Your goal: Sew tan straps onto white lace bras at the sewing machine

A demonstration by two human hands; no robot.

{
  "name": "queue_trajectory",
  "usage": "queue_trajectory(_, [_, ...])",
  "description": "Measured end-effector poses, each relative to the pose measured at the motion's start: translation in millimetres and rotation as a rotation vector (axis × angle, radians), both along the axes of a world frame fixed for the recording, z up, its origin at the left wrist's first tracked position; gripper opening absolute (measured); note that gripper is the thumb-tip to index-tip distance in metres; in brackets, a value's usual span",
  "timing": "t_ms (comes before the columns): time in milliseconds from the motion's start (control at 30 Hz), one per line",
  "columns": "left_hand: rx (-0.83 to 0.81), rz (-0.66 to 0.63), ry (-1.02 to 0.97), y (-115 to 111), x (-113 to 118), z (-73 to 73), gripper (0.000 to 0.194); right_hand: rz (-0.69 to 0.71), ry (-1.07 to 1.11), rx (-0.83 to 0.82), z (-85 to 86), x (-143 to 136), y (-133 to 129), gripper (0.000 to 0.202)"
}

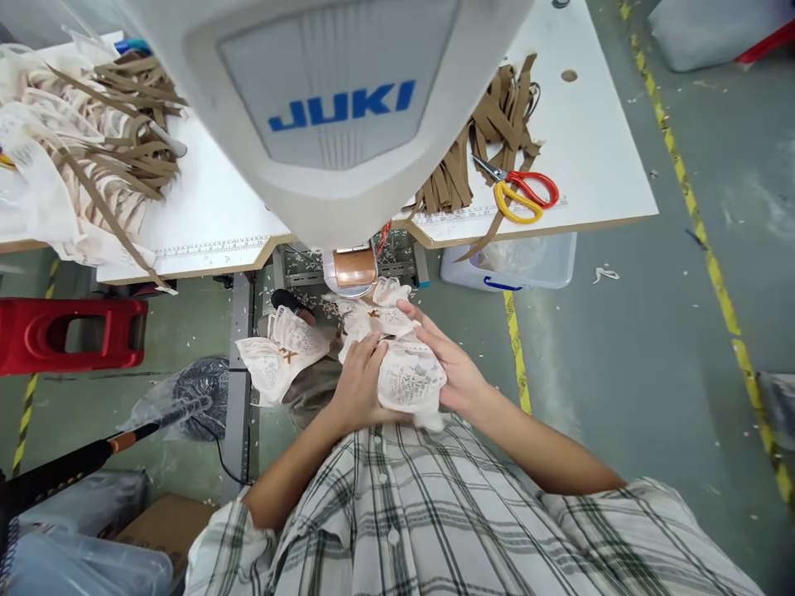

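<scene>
Close to my body, below the sewing machine head (339, 124), I hold a pale lace bra (413, 377) in both hands. My left hand (360, 381) grips its left side, with fingers over the lace and the thumb hidden beneath. On the right edge, my right hand (450, 364) holds the cup between fingers and thumb. More of the lace (376, 319) runs up to the machine's rounded lower end (353, 269). Another lace bra (282, 356) with a small brown bow hangs to the left, over my leg.
Brown fabric strips (500, 116) and scissors (525, 194) with red and yellow handles lie on the right table. Lace pieces with brown straps (137, 141) are heaped at left. A plastic bin (546, 261), a red stool (127, 319) and a metal table leg (239, 381) stand below.
</scene>
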State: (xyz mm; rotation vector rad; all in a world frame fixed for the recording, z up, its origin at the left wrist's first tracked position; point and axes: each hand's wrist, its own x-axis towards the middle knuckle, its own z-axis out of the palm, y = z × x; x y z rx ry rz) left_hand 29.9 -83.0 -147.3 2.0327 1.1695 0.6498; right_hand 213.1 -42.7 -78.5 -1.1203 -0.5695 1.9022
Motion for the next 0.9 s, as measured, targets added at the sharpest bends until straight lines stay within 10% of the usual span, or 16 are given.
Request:
queue_trajectory(133, [-0.03, 0.126, 0.164, 17.2, -5.8, -51.0, 0.039, -0.043, -0.169, 0.204, 23.2, 29.7, -8.2, 0.076])
queue_trajectory(267, [0.037, 0.23, 0.144, 56.5, -51.8, -37.1, 0.04, -0.173, -0.546, 0.469, 20.6, 80.7, 16.9, 0.078])
queue_trajectory(400, [0.217, 0.393, 0.234, 67.7, -60.3, -25.7, 0.045, -0.002, -1.015, 0.481, -31.1, 109.3, 62.1, 0.057])
queue_trajectory(533, [-0.063, 0.31, 0.507, 40.4, -18.7, -56.2, 0.063, 0.524, -1.421, 0.339, -88.5, 87.6, 80.6, 0.071])
queue_trajectory(667, [-0.193, 0.243, 0.51, 20.2, 4.8, -81.0, 0.065, 0.736, -1.478, 0.767, -120.1, 23.2, 59.7, 0.096])
queue_trajectory(800, [-0.25, 0.386, 0.563, 22.8, -51.0, -63.6, 0.038, 1.019, -1.389, 1.062, -142.8, -12.2, 45.7, 0.09])
queue_trajectory(900, [-0.311, 0.697, 0.714, 15.2, -124.7, -38.2, 0.043, 0.977, -1.377, 1.054, -157.3, -11.1, 50.4, 0.077])
